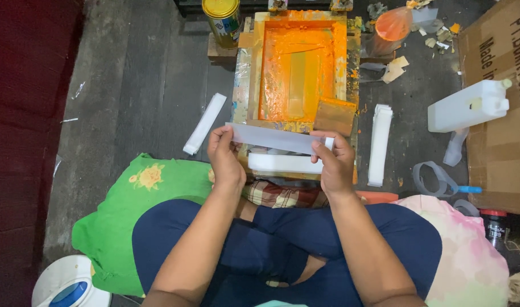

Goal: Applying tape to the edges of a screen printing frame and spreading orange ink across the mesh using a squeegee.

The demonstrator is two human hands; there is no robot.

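The person's crossed legs (282, 250) in dark blue trousers filled the bottom of the view, with a green cushion (109, 222) beside them. Above the knees, the left hand (224, 156) and right hand (335, 165) each pinched 1 end of a thin white strip (274, 138), thumbs over it and fingers under, holding it level and stretched in the air. The strip hung just over a stack of white strips (282, 164) at the near edge of a wooden printing frame (254, 68) thick with orange ink (282, 62). A squeegee (334, 115) lay on the frame's near right corner, close to the right hand. 2 more piles of strips (204, 123) (379, 145) lay on the floor either side.

The likeliest trouble looked like smearing: the right fingers were near the inky squeegee, and a touch could mark the clean strip. A loose pinch could let the strip sag or land crooked.
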